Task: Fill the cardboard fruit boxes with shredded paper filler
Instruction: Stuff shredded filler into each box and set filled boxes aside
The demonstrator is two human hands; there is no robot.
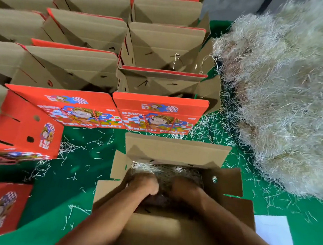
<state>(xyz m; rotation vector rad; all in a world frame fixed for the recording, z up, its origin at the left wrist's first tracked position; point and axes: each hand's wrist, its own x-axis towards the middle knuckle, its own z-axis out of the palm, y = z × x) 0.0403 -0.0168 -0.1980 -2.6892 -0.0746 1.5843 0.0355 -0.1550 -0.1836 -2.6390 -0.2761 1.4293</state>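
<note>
1. Both hands are down inside the open box (173, 180) nearest the camera. Left hand (145, 184) and right hand (185, 188) sit side by side, knuckles up, on the shredded paper (165, 171) in the bottom. Fingers are buried or blurred, so I can't tell whether they clutch a wad or just press flat.
2. Handling, my read: the filler is very light, springy and tangled. It compresses easily and rebounds, so push it down and spread it into corners. Take it in loose double handfuls; strands will shed.
3. Box edges: the near flap (149, 230) lies under the forearms, the side flaps stand out left and right, and the far flap (176, 150) stands up. The walls are thin cardboard that should flex if leaned on.
4. Green floor (88, 167) around the box is littered with stray strands. There is open room on the left. A white sheet (275, 233) lies just beside the box on the right.
5. The supply pile (284, 96) is on the right, near the box, an easy reach.
6. Beyond, red printed boxes (157, 112) are packed close in rows with raised flaps; no filler is visible in them. Little room between rows, so filling in place looks awkward.
</note>
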